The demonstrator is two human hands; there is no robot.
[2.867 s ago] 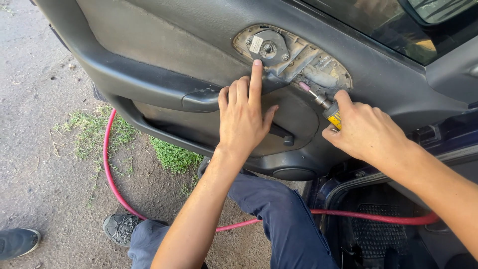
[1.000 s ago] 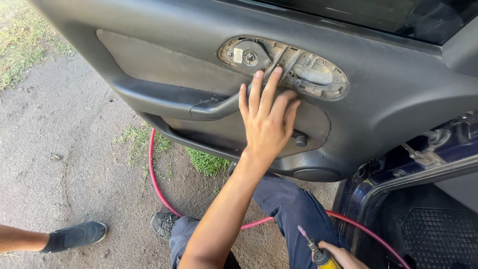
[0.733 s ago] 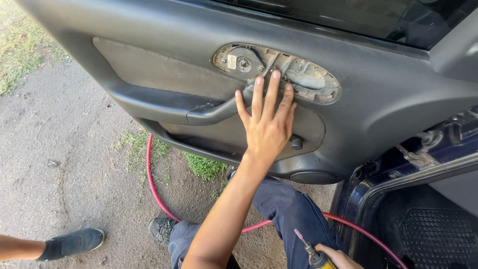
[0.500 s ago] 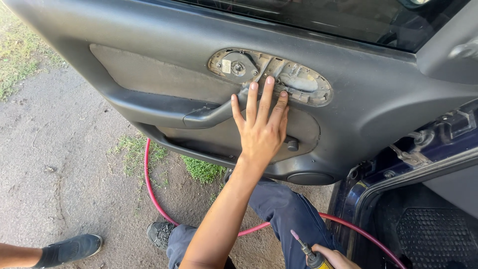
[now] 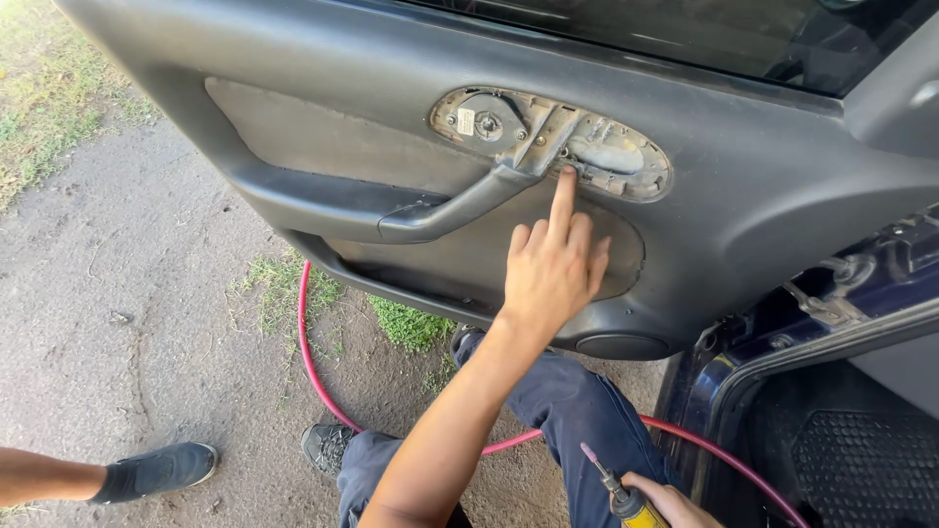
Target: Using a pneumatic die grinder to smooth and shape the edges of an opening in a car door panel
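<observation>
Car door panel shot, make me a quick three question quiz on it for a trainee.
1. True or false: the left hand lies flat on the door panel.
2. The right hand holds: A) screwdriver B) hammer C) rag?
3. What colour is the hose on the ground?

Key: 1 false, one finger points at the open handle recess; 2 A; 3 red.

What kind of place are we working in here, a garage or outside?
Outdoors, likely a yard or driveway beside a car: the open car door hangs over bare dirt ground, grass patches grow there, and a red hose trails across it.
</observation>
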